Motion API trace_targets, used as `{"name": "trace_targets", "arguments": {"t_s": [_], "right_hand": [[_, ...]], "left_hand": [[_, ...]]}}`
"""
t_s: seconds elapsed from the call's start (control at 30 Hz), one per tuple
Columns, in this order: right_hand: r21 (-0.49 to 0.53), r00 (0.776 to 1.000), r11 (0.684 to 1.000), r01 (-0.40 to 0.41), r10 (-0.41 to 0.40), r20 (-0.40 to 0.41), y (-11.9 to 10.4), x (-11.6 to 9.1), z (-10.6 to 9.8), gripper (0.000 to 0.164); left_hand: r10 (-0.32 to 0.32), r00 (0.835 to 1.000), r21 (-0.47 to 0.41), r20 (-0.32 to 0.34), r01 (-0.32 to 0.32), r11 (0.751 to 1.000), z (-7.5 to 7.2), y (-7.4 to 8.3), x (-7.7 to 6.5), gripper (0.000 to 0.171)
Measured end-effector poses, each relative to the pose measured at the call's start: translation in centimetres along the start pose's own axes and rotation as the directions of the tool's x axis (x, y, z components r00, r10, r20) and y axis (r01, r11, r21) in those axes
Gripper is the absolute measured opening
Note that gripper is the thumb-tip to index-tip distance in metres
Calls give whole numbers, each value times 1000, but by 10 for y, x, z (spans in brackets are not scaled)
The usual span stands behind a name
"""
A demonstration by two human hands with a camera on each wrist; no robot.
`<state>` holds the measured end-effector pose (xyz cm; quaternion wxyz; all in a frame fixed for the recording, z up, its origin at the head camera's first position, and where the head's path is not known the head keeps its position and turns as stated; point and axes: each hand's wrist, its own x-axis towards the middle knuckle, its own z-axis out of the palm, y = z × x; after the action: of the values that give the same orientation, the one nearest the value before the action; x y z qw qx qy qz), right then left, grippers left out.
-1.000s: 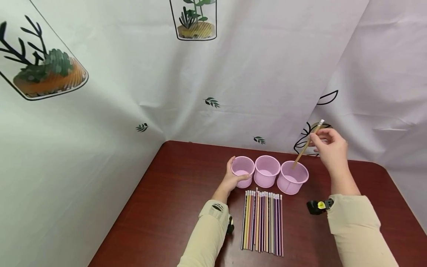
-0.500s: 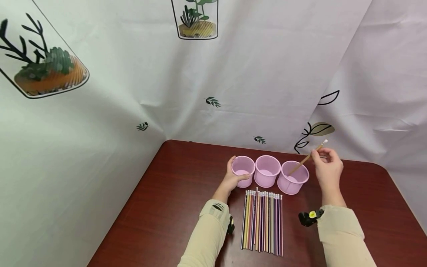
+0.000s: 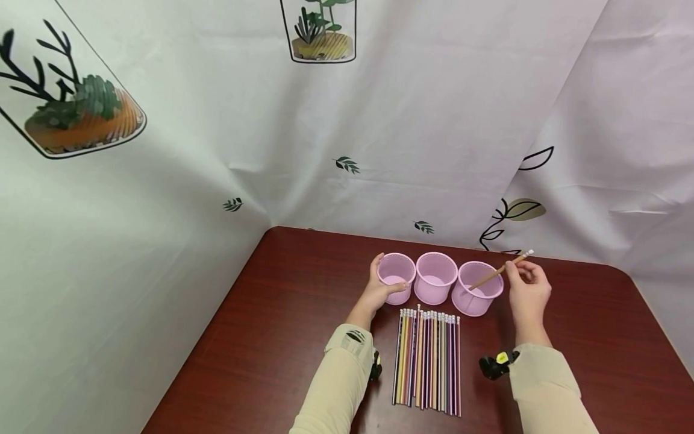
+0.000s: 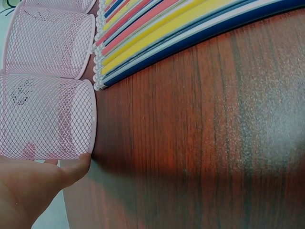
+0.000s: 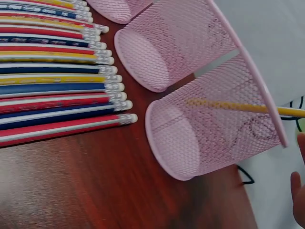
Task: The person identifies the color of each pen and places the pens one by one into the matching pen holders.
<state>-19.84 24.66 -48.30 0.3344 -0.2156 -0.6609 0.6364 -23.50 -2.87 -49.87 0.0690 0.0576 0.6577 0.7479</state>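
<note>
Three pink mesh pencil cups stand side by side. My left hand (image 3: 376, 294) grips the left cup (image 3: 397, 296), thumb at its near side and fingertips at its far side; in the left wrist view the thumb touches its base rim (image 4: 93, 119). A yellow pencil (image 3: 490, 276) slants low into the right cup (image 3: 473, 306), its white eraser end sticking out to the upper right. My right hand (image 3: 530, 295) pinches it near the eraser, just right of that cup. The pinching fingertips are partly cut off in the right wrist view. The middle cup (image 3: 432, 296) stands between, untouched.
A row of striped pencils (image 3: 428, 361) lies on the dark red table (image 3: 260, 337), erasers toward the cups. White patterned cloth (image 3: 412, 120) hangs behind the table and along its left side.
My right hand has come down and slightly left, tilting the yellow pencil from steep to nearly level in the right cup. The left hand keeps its grip on the left cup.
</note>
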Motion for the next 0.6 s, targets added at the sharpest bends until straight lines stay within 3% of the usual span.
{"name": "trace_targets", "arguments": {"t_s": [0.23,0.4,0.6], "right_hand": [[43,1000,999,15,-15,6,0,-9,2,16],[52,999,998,32,-32,18,-5,-15,3,9],[55,1000,998,12,-12,0,12,-10,3,11]], "left_hand": [[3,1000,-9,2,-3,1000,0,-1,1,90],[0,1000,-14,-8,0,1000,-1,-15,9,93],[-11,999,48,-37,12,999,-1,-28,15,96]]}}
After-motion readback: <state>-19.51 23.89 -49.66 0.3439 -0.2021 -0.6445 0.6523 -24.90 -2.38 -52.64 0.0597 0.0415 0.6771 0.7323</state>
